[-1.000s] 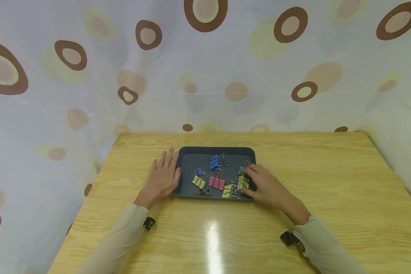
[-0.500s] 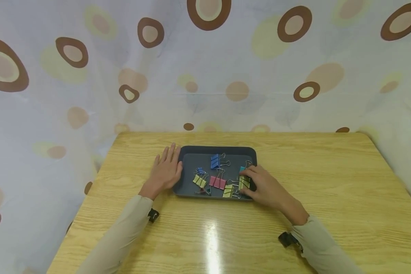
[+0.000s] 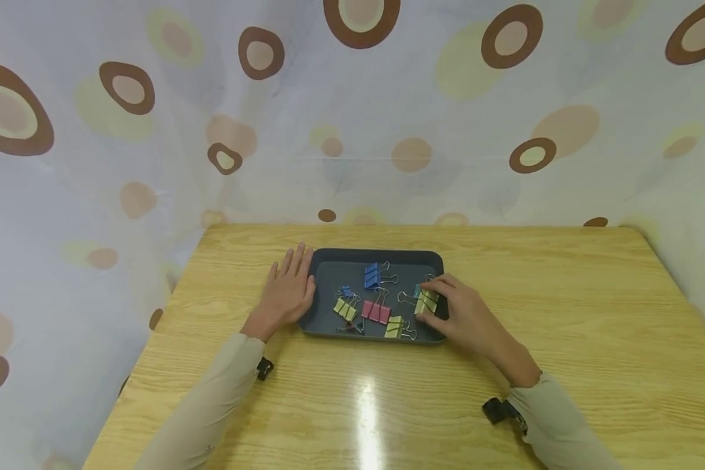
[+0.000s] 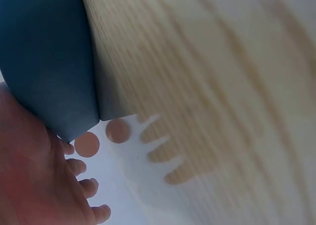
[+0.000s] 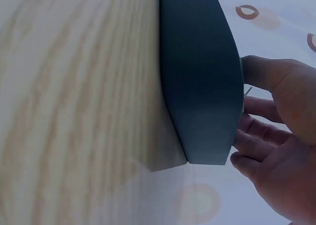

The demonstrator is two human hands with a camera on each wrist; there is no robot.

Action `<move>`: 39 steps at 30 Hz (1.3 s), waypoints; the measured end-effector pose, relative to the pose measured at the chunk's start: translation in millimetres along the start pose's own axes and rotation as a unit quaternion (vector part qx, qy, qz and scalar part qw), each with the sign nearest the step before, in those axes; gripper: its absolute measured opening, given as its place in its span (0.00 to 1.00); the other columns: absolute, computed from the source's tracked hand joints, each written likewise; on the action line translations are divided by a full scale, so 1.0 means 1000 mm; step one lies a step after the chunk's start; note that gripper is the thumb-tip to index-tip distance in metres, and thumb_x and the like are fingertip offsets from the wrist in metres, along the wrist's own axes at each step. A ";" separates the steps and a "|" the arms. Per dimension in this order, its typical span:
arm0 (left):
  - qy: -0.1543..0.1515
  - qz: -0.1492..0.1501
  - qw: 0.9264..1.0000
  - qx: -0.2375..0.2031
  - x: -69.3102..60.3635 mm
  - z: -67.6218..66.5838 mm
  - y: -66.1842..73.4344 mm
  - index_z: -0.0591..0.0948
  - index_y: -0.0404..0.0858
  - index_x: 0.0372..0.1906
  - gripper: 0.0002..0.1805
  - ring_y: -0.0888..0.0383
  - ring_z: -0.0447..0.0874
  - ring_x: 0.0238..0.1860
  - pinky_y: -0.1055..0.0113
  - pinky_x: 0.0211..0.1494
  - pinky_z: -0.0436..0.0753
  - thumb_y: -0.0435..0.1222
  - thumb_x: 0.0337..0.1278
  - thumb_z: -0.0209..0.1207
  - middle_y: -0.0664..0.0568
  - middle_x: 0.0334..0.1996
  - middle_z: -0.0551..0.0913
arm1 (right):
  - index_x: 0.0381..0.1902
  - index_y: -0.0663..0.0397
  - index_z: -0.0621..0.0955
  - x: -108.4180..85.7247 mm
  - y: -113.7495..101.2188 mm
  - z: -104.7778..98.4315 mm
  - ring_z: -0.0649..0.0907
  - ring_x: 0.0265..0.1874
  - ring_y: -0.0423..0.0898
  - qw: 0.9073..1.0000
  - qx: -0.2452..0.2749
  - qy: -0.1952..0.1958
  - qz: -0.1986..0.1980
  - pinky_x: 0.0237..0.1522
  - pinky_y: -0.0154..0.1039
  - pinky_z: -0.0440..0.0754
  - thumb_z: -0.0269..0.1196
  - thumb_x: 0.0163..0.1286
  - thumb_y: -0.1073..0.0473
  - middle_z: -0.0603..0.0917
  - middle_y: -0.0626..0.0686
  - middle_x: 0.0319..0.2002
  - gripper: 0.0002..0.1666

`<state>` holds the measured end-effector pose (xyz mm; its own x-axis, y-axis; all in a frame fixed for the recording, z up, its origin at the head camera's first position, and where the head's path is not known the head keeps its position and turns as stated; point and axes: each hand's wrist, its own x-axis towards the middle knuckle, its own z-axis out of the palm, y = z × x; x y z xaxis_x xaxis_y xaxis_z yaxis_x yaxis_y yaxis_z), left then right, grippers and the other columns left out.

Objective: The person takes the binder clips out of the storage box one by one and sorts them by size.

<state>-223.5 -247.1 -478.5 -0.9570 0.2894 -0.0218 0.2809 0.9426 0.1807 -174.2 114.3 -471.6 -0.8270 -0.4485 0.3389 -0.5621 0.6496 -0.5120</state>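
Note:
A dark tray [image 3: 341, 334] on the table holds several binder clips. My left hand [image 3: 284, 294] lies flat with straight fingers against the tray's left side; in the left wrist view that hand [image 4: 34, 170] is beside the tray wall [image 4: 49, 62]. At the tray's right end my right hand [image 3: 467, 316] pinches a yellow clip [image 3: 426, 301] between thumb and fingers, with a teal clip [image 3: 417, 291] just behind it, partly covered. In the right wrist view the tray wall [image 5: 202, 77] hides the fingertips of my right hand [image 5: 281, 131].
Other clips in the tray are a blue one [image 3: 372, 276], a pink one [image 3: 376, 311], a yellow one [image 3: 394, 327] near the front, another yellow one [image 3: 345, 309] and a small blue one [image 3: 346, 291] at left. A patterned cloth [image 3: 411, 189] hangs behind the wooden table [image 3: 564, 294].
My right hand has shifted slightly up and right, and the yellow clip in it has moved and tilted away from the front yellow clip. My left hand stays at the tray's side.

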 end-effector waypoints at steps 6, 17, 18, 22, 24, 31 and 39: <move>0.013 0.000 1.000 0.016 0.001 0.001 -0.001 0.46 0.37 0.84 0.35 0.41 0.42 0.82 0.39 0.79 0.47 0.44 0.82 0.36 0.44 0.83 0.42 | 0.53 0.64 0.85 0.001 0.004 -0.009 0.83 0.45 0.54 0.999 0.000 0.044 -0.016 0.45 0.54 0.84 0.81 0.55 0.59 0.80 0.56 0.47 0.29; -0.008 0.009 1.000 -0.013 -0.003 -0.004 0.000 0.43 0.40 0.84 0.34 0.41 0.39 0.82 0.37 0.79 0.44 0.44 0.82 0.34 0.46 0.84 0.39 | 0.49 0.61 0.86 -0.003 0.015 -0.021 0.85 0.47 0.57 0.997 0.027 0.077 0.004 0.48 0.60 0.83 0.82 0.51 0.61 0.84 0.57 0.47 0.27; -0.006 0.010 1.000 -0.015 -0.003 -0.004 0.000 0.43 0.39 0.84 0.35 0.41 0.39 0.82 0.37 0.79 0.45 0.44 0.82 0.35 0.45 0.84 0.39 | 0.49 0.61 0.86 -0.004 0.016 -0.022 0.85 0.47 0.57 0.996 0.027 0.079 0.007 0.49 0.60 0.83 0.82 0.52 0.61 0.85 0.56 0.47 0.27; 0.002 0.018 1.000 -0.007 -0.006 -0.004 0.000 0.44 0.37 0.84 0.35 0.40 0.39 0.82 0.36 0.78 0.46 0.43 0.81 0.35 0.44 0.84 0.40 | 0.48 0.61 0.86 -0.005 0.019 -0.027 0.86 0.47 0.57 0.995 0.035 0.088 0.027 0.49 0.60 0.84 0.81 0.53 0.61 0.87 0.56 0.45 0.24; 0.006 0.019 1.000 -0.004 -0.008 -0.004 0.000 0.45 0.37 0.84 0.35 0.40 0.40 0.82 0.36 0.78 0.46 0.43 0.81 0.35 0.44 0.84 0.41 | 0.48 0.60 0.86 -0.005 0.019 -0.029 0.86 0.47 0.56 0.994 0.048 0.089 0.047 0.49 0.58 0.85 0.81 0.54 0.61 0.87 0.55 0.45 0.23; 0.004 0.017 1.000 -0.002 -0.014 -0.004 0.003 0.44 0.37 0.84 0.35 0.42 0.39 0.82 0.36 0.79 0.46 0.43 0.81 0.36 0.46 0.84 0.40 | 0.47 0.60 0.87 -0.008 0.024 -0.035 0.85 0.43 0.52 0.989 0.076 0.081 0.093 0.38 0.34 0.87 0.78 0.57 0.62 0.86 0.55 0.46 0.20; 0.015 0.019 1.000 -0.005 -0.015 -0.003 0.004 0.45 0.35 0.83 0.35 0.39 0.41 0.82 0.35 0.78 0.46 0.41 0.81 0.37 0.43 0.83 0.43 | 0.51 0.60 0.87 -0.012 0.035 -0.044 0.83 0.48 0.54 0.985 0.099 0.084 0.115 0.44 0.36 0.87 0.72 0.67 0.61 0.84 0.57 0.50 0.16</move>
<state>-208.7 -248.1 -474.9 -0.9474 0.3196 0.0148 0.3164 0.9291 0.1914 -184.6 169.8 -458.6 -0.9317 -0.1837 0.3134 -0.3600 0.5817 -0.7294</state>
